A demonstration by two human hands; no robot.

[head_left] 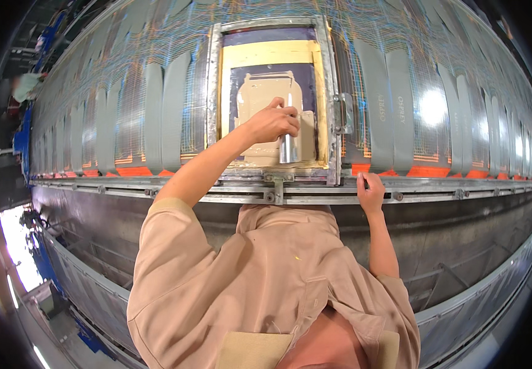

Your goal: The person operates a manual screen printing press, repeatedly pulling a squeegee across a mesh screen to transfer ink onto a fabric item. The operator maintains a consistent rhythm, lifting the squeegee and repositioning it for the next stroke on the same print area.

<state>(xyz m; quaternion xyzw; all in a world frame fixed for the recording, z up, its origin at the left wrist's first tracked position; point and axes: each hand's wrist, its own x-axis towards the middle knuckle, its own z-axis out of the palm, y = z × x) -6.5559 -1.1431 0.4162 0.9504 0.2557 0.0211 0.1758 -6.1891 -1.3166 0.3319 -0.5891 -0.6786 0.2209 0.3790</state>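
Observation:
My left hand grips a silver, cylinder-like metal tool, whose exact kind I cannot make out. The tool is held over the printing screen, which has a metal frame, yellow tape along its inner border and a dark mesh. Tan ink covers much of the mesh's middle, with a thicker patch by the tool. To the right of the screen, my right hand is closed at the table's metal rail. Whatever its fingers hold is hidden.
Grey fabric panels lie in rows on both sides of the screen, over a long table with coloured lines. Orange strips run along their near ends. A second table edge lies behind me. Blue machine parts stand at far left.

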